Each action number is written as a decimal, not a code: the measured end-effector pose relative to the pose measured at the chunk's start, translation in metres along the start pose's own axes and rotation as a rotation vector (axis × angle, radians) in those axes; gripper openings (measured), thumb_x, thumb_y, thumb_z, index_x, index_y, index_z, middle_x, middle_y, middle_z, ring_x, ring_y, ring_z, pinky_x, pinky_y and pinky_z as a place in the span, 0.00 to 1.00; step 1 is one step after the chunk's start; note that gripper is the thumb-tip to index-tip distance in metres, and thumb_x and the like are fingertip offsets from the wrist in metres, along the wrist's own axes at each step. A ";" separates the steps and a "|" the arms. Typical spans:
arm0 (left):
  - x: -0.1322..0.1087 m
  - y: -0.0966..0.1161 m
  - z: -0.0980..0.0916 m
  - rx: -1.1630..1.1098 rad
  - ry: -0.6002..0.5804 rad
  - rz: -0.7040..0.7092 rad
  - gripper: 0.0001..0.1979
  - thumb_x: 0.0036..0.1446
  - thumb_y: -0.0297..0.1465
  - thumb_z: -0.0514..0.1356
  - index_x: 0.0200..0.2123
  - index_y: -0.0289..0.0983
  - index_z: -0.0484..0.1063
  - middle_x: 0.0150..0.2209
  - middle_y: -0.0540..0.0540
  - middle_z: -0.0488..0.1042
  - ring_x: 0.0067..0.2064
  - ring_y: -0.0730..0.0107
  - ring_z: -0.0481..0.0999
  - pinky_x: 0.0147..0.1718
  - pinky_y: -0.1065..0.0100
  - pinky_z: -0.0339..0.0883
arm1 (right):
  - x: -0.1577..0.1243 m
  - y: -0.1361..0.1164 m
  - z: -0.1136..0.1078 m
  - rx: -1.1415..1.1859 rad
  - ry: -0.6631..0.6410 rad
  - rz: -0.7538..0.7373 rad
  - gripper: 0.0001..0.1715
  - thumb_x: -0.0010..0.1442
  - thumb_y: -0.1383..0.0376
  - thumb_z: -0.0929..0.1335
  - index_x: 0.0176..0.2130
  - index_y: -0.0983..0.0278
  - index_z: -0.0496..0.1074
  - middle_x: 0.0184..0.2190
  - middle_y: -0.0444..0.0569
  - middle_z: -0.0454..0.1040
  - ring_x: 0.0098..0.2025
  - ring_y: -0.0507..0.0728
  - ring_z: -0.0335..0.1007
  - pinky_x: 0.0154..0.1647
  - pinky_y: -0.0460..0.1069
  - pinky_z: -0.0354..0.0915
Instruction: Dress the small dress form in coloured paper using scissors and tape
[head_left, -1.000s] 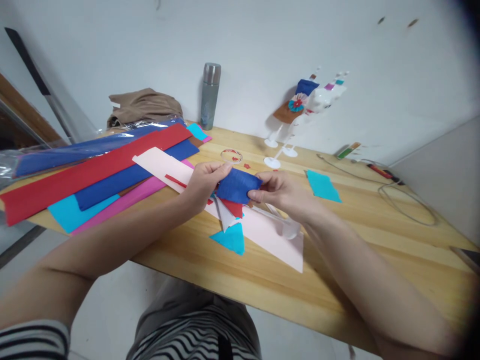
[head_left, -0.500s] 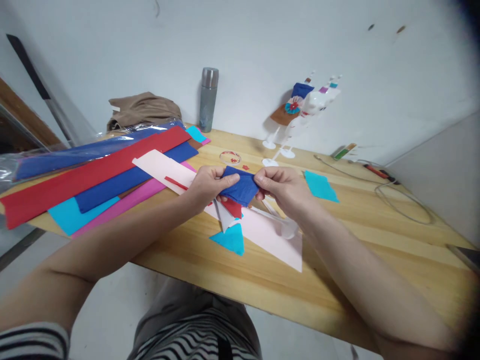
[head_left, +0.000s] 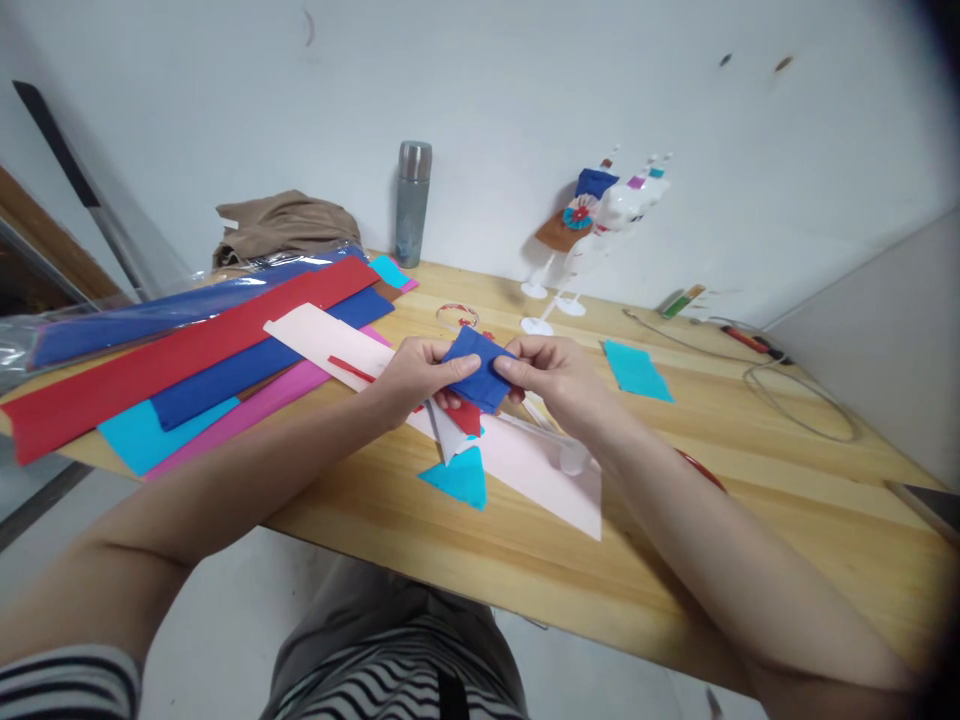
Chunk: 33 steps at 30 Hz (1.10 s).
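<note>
A small dark blue piece of paper (head_left: 475, 371) is held up just above the wooden table (head_left: 525, 560). My left hand (head_left: 415, 372) pinches its left edge and my right hand (head_left: 553, 377) pinches its right edge, fingers closed on it. Below the blue piece lie a red scrap (head_left: 466, 416), a white scrap (head_left: 448, 436) and a turquoise triangle (head_left: 460, 476), on a long pale pink sheet (head_left: 540, 470). My fingertips partly hide the blue paper's far edge.
Long red (head_left: 172, 355), blue (head_left: 247, 365), magenta and turquoise paper sheets lie at the left. A grey flask (head_left: 412, 203), a brown cloth (head_left: 285, 222), a decorated white figure on stands (head_left: 592, 225), a turquoise piece (head_left: 636, 369) and a cable (head_left: 802, 410) sit towards the back and right.
My two hands have drawn closer together, and the blue paper between them looks narrower and more folded. The view has shifted slightly.
</note>
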<state>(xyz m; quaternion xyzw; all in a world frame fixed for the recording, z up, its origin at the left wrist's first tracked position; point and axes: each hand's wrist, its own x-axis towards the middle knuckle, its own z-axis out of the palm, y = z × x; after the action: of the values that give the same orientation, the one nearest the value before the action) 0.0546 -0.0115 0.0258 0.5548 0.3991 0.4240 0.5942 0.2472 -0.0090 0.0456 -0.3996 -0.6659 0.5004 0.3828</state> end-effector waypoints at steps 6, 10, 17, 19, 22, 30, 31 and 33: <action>0.002 0.001 -0.002 0.019 0.028 -0.011 0.16 0.53 0.37 0.71 0.22 0.32 0.76 0.16 0.47 0.74 0.17 0.78 0.70 0.17 0.78 0.61 | 0.002 -0.001 0.000 0.032 0.029 0.014 0.29 0.40 0.42 0.81 0.22 0.60 0.71 0.15 0.40 0.69 0.18 0.49 0.61 0.21 0.46 0.60; 0.005 0.003 -0.006 0.059 0.055 0.015 0.14 0.56 0.34 0.69 0.23 0.31 0.76 0.14 0.49 0.71 0.16 0.79 0.68 0.17 0.78 0.60 | 0.003 -0.001 -0.004 0.002 0.058 0.030 0.28 0.43 0.44 0.81 0.23 0.62 0.72 0.16 0.41 0.69 0.17 0.47 0.59 0.18 0.45 0.56; 0.005 0.004 -0.004 0.084 0.086 0.005 0.15 0.60 0.32 0.66 0.23 0.31 0.75 0.14 0.50 0.71 0.16 0.79 0.68 0.17 0.79 0.60 | 0.000 -0.008 -0.011 -0.085 0.050 0.015 0.28 0.47 0.42 0.78 0.22 0.62 0.72 0.18 0.43 0.72 0.20 0.48 0.62 0.22 0.46 0.61; 0.004 0.005 -0.003 0.095 0.088 0.005 0.14 0.59 0.31 0.66 0.23 0.31 0.76 0.15 0.50 0.72 0.16 0.79 0.68 0.17 0.78 0.60 | 0.000 -0.008 -0.008 -0.097 0.030 -0.019 0.27 0.47 0.43 0.78 0.23 0.62 0.73 0.18 0.43 0.71 0.21 0.49 0.64 0.23 0.46 0.62; 0.004 0.006 -0.003 0.110 0.061 0.003 0.12 0.59 0.30 0.66 0.24 0.32 0.77 0.16 0.51 0.72 0.17 0.79 0.68 0.17 0.79 0.60 | 0.002 -0.005 -0.006 -0.087 -0.021 -0.022 0.27 0.45 0.43 0.79 0.21 0.61 0.72 0.16 0.42 0.69 0.19 0.49 0.62 0.22 0.47 0.61; 0.008 0.006 -0.010 0.041 0.075 0.047 0.21 0.64 0.34 0.63 0.19 0.33 0.72 0.17 0.49 0.73 0.17 0.81 0.68 0.17 0.79 0.61 | 0.001 -0.004 -0.015 -0.089 0.031 -0.007 0.23 0.48 0.49 0.79 0.21 0.60 0.72 0.16 0.41 0.70 0.18 0.49 0.61 0.19 0.47 0.58; 0.007 0.005 -0.010 0.025 0.047 0.048 0.20 0.64 0.35 0.63 0.20 0.32 0.73 0.18 0.48 0.73 0.18 0.80 0.70 0.17 0.79 0.62 | 0.000 -0.004 -0.014 -0.086 0.029 -0.016 0.22 0.49 0.49 0.79 0.21 0.60 0.72 0.16 0.41 0.69 0.18 0.49 0.61 0.19 0.47 0.58; 0.006 0.005 -0.011 0.018 -0.016 0.049 0.17 0.62 0.36 0.65 0.24 0.32 0.76 0.19 0.47 0.75 0.19 0.78 0.72 0.18 0.78 0.63 | 0.000 -0.004 -0.013 -0.079 0.014 -0.032 0.21 0.49 0.50 0.79 0.22 0.60 0.73 0.16 0.41 0.69 0.18 0.49 0.62 0.19 0.47 0.58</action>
<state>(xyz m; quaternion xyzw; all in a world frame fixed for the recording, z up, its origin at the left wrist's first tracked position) 0.0463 -0.0020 0.0299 0.5731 0.3847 0.4303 0.5817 0.2579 -0.0047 0.0521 -0.4073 -0.6888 0.4647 0.3791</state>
